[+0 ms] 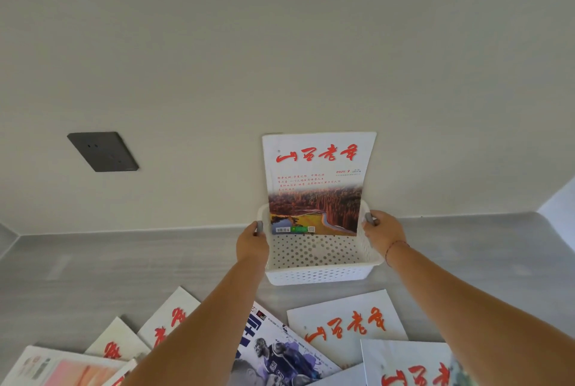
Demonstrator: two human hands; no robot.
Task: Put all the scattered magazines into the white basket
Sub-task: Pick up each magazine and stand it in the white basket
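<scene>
Both hands are on the white basket [317, 270], one at each short end: the left hand [252, 245] curls over the left rim and the right hand [384, 234] over the right rim, thumbs hooked inside, so each hand is closed on the basket wall and the two are held well apart with the basket between them. The basket sits on the grey counter [124, 267], close against the wall [280, 43] beyond the fingertips. One magazine, the landscape-cover magazine [314, 183], stands inside it between the hands, its lower edge down in the basket and its upper half rising clear above the rim, leaning back on the wall. Its long axis runs near vertical, title at the top and cover facing the person. Judged step: steadying or repositioning the basket with the first magazine loaded. To do this well, the grip should stay even on both rims so the basket does not twist, and any shift should be a slide along the counter and not a lift, since the tall magazine appears likely to topple forward if the basket tips. The remaining magazines lie flat on the counter nearer the person, beneath and beside the forearms: a red-title magazine [348, 320] under the right forearm, a basketball magazine [280, 351] between the arms, and several more [168, 317] to the left, pointing in mixed directions. A dark wall socket [102, 151] lies well left of the left hand.
</scene>
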